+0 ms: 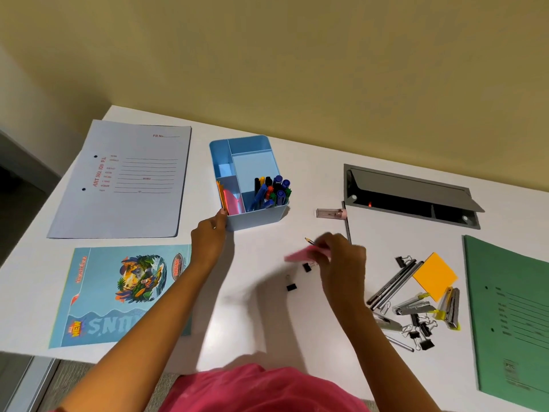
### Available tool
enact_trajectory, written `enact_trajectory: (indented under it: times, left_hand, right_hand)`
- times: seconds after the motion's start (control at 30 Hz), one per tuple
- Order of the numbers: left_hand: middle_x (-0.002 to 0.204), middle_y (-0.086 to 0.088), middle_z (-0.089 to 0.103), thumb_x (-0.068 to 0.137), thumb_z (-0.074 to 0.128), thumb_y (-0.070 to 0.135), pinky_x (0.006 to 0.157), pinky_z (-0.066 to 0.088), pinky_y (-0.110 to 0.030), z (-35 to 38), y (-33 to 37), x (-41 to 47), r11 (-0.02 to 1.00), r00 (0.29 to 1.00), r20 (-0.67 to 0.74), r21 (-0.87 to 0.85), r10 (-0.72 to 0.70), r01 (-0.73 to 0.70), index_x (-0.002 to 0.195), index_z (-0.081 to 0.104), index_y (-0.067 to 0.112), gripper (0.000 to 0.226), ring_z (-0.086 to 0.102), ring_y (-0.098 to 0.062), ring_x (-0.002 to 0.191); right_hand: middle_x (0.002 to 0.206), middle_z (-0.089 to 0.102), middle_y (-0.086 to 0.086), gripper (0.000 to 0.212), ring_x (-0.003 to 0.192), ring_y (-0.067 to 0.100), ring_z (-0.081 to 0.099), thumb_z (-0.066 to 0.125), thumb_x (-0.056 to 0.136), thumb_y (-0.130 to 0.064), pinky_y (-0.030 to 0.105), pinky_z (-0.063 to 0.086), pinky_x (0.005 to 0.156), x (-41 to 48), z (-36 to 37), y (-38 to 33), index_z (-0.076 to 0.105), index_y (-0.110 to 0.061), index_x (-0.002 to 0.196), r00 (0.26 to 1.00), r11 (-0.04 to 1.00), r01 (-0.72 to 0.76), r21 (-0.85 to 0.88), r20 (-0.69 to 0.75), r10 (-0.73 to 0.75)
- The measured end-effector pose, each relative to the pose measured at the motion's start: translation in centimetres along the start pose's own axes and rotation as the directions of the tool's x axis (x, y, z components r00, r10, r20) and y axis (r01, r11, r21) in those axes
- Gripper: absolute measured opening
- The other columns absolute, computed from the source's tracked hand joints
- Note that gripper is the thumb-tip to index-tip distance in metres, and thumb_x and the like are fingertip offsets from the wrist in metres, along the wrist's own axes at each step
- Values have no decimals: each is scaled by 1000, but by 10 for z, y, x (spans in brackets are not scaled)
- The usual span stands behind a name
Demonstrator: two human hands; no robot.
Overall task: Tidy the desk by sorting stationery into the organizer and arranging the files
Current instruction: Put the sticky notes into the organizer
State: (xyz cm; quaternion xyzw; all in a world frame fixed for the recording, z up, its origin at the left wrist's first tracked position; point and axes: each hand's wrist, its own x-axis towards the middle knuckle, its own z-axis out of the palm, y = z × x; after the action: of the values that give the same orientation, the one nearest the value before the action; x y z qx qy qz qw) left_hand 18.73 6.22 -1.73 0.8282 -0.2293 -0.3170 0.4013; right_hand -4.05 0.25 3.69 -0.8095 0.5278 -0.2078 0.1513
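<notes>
A light blue organizer [252, 220] stands at the desk's middle, with several pens [271, 190] in its front right compartment and pink and orange sheets [230, 200] in its front left one. My left hand [209, 236] touches the organizer's front left corner. My right hand [338, 257], blurred, holds a pink sticky pad [298, 255] and a pencil [309, 240] above the desk. A lilac file [124, 179] lies at the back left, a picture-cover notebook [118, 295] in front of it, and a green file [511, 322] at the right edge.
Right of my right hand lie an orange sticky pad [435, 276], grey pens [392, 285], staple strips [414, 306] and several binder clips [421, 331]. Two clips [292, 286] sit near the middle. A pink sharpener [329, 213] and an open grey cable hatch [410, 197] are behind.
</notes>
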Motion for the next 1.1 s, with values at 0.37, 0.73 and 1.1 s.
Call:
enact_trajectory:
  times: [0.37, 0.73, 1.1]
  left_hand:
    - [91, -20, 70, 100, 29, 45, 83, 47, -41, 3, 0, 1, 1000, 1000, -17, 22, -15, 16, 87, 68, 3, 58, 65, -35, 85]
    - [93, -20, 70, 100, 31, 45, 85, 49, -42, 2, 6, -1, 997, 998, -17, -20, -68, 68, 80, 58, 14, 45, 66, -35, 89]
    - [96, -22, 70, 100, 33, 43, 87, 50, -45, 1, 0, -1, 1000, 1000, -15, 28, -13, 13, 78, 55, 22, 38, 66, -36, 87]
  right_hand:
    - [85, 64, 14, 31, 71, 27, 64, 77, 71, -1, 29, 53, 58, 62, 34, -122, 68, -2, 101, 966, 962, 258, 86, -36, -256]
    - [65, 62, 7, 40, 49, 13, 62, 91, 44, -8, 15, 42, 38, 74, 82, -130, 70, -8, 77, 942, 936, 307, -171, 197, -273]
    - [96, 63, 16, 19, 85, 26, 63, 49, 94, 1, 27, 51, 79, 51, 33, -48, 64, 3, 106, 899, 919, 330, 215, -368, -237]
